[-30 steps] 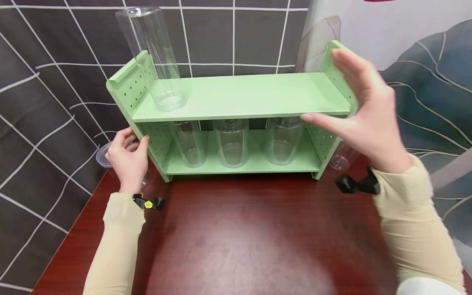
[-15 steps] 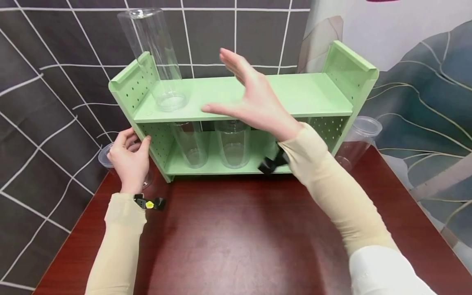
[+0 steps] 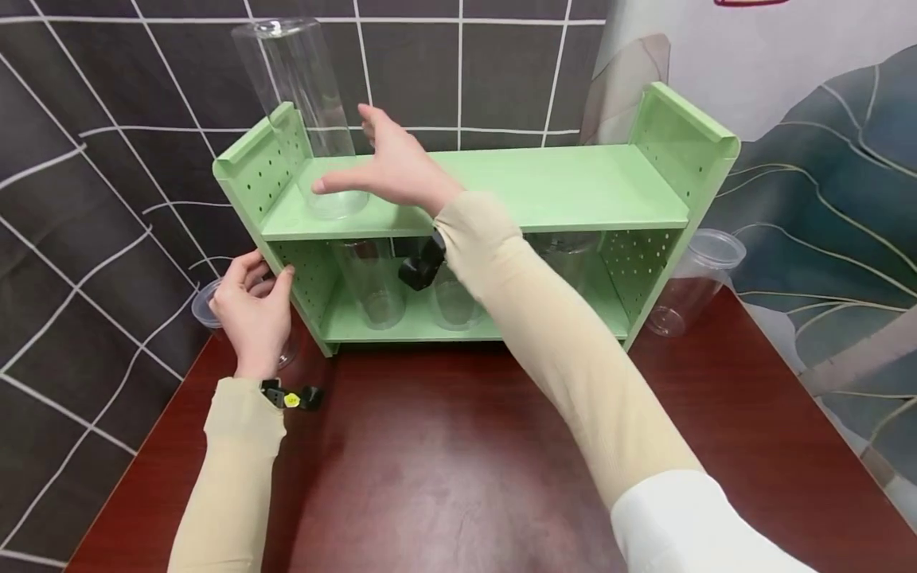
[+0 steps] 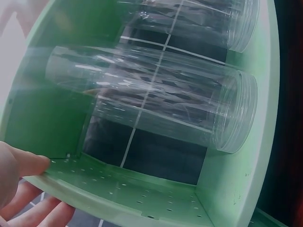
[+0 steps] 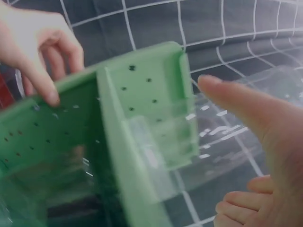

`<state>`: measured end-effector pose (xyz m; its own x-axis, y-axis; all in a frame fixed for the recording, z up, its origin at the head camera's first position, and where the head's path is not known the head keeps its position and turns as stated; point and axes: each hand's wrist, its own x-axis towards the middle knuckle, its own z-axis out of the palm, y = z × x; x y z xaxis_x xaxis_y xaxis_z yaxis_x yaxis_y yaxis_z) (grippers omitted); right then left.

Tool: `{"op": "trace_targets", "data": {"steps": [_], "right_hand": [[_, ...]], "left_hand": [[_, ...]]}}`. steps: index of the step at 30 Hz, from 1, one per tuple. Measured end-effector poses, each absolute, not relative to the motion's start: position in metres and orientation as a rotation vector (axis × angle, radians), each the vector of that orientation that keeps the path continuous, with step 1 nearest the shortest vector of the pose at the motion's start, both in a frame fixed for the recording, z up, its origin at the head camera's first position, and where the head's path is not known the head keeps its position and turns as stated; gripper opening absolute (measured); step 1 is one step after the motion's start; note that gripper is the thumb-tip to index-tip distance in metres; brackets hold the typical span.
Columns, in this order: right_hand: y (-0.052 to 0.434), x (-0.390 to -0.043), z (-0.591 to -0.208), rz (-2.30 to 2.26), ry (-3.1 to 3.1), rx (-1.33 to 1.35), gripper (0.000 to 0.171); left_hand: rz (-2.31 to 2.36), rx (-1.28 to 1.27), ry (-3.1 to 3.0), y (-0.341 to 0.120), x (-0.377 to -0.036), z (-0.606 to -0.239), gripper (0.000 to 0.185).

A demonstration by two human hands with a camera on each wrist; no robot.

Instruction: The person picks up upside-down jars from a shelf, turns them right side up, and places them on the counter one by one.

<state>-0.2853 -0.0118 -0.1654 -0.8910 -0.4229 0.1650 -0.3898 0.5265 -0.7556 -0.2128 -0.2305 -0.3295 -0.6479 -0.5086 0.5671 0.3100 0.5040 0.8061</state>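
Note:
A light green two-tier shelf (image 3: 559, 183) with perforated side panels stands on the table. My left hand (image 3: 252, 314) grips the edge of its left panel, thumb (image 4: 31, 163) on the inner face and fingers outside. One tall clear plastic canister (image 3: 294, 87) stands upright at the left end of the upper tier. Beside it is my right hand (image 3: 401, 167), thumb and fingers spread wide, holding nothing; in the right wrist view the thumb overlaps the canister. On the lower tier are clear canisters (image 3: 374, 290), partly hidden by my right forearm.
Outside the right panel, a lidded clear container (image 3: 691, 278) stands on the dark red table (image 3: 415, 446). Another container (image 3: 206, 302) is mostly hidden behind my left hand. A dark tiled backdrop (image 3: 501, 72) rises behind the shelf, with a patterned curtain (image 3: 824, 199) to the right.
My right hand has swept left across the shelf front, from the right panel to the tall canister on the upper tier. The left hand keeps its grip in place.

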Motion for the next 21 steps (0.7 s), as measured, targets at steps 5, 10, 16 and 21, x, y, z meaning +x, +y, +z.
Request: {"op": "trace_targets", "data": {"steps": [5, 10, 16, 21], "right_hand": [[-0.022, -0.287, -0.18, -1.421, 2.628, -0.695, 0.123], [-0.025, -0.285, -0.186, -1.473, 2.626, -0.739, 0.107], [-0.026, -0.284, -0.185, -1.476, 2.668, -0.747, 0.097], [-0.025, -0.284, -0.185, -1.455, 2.704, -0.745, 0.094]], "left_hand": [[-1.248, 0.165, -1.918, -0.23, -0.213, -0.328, 0.029], [-1.262, 0.181, -1.917, -0.229, -0.212, -0.329, 0.029], [-1.255, 0.168, -1.908, -0.229, -0.212, -0.328, 0.029], [-1.243, 0.159, -1.915, -0.23, -0.212, -0.328, 0.029]]}}
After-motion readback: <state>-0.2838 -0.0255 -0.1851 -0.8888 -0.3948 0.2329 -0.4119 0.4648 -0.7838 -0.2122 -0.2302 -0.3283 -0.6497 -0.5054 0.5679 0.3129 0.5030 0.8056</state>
